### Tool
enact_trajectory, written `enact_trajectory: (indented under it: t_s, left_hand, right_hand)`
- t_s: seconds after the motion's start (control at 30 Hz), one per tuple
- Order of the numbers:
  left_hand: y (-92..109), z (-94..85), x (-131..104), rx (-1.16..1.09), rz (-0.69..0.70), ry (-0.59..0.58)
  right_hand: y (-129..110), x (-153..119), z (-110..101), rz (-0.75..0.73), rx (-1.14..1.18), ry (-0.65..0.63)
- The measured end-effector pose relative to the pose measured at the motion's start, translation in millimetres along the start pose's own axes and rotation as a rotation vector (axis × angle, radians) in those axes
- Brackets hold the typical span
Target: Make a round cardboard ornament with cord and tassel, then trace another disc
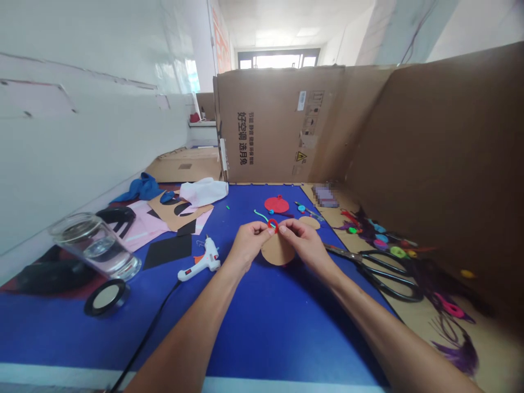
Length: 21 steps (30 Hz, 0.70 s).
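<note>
Blue tabletop (262,316) bears a glass (76,238) of water (108,255); both hands (249,241) (306,241) pinch a red loop (273,221).

I watch through 1 camera worn on the person's head, looking forward and tilted down. The forearms (200,322) rise from the bottom edge, nearest the lens, and lead to the left hand (249,240) and right hand (303,240) near the frame's centre. I look down at a slant on the blue tabletop (262,333), which fills the lower middle. The view is wide: a pale wall (102,120) at left, a cardboard panel (270,131) facing me farther off at upper centre, the ceiling (282,13) at the top.
</note>
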State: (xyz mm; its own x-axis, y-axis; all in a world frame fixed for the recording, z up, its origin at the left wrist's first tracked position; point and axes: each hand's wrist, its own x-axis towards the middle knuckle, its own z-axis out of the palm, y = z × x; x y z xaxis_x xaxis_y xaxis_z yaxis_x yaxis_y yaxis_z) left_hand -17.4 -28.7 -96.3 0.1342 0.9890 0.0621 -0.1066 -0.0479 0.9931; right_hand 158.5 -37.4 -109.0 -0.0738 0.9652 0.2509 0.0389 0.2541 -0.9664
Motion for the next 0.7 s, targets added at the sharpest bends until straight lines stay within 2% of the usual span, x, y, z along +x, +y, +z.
enact_trajectory:
  t_s: [0.17, 0.37, 0.7]
  left_hand:
    - [-2.5, 3.0, -1.8, 0.005, -0.001, -0.022]
    - [-2.7, 3.2, -2.6, 0.012, 0.005, 0.011]
    - [-5.3, 2.5, -2.9, 0.086, 0.006, 0.034]
  right_hand:
    - [-2.9, -3.1, 2.6, -0.019, -0.023, 0.018]
    - [-4.6, -3.5, 5.6, -0.030, 0.020, 0.068]
    - [-3.5, -4.8, 9.0, -0.001, -0.022, 0.055]
